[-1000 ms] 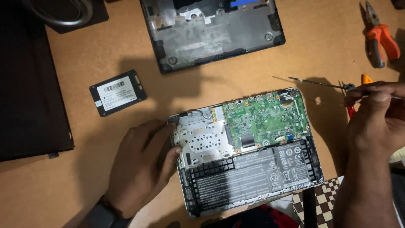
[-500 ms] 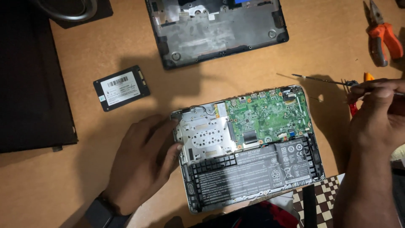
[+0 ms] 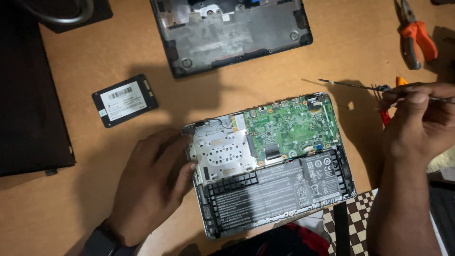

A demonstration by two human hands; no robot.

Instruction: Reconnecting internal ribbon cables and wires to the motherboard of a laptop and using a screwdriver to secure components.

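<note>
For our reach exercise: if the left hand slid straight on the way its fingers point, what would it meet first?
The left hand points right, fingertips already at the opened laptop's left edge; it would likely meet the silver metal plate first.

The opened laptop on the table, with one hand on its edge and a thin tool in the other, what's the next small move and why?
Probably bring the right hand with its thin tool left, over the green circuit board. The left hand rests on the opened laptop at its left edge, while the tool tip lies off beyond its top right corner.

Orange-handled pliers [image 3: 417, 35], a flat black drive [image 3: 124, 100], a detached bottom cover [image 3: 234, 31].
</note>
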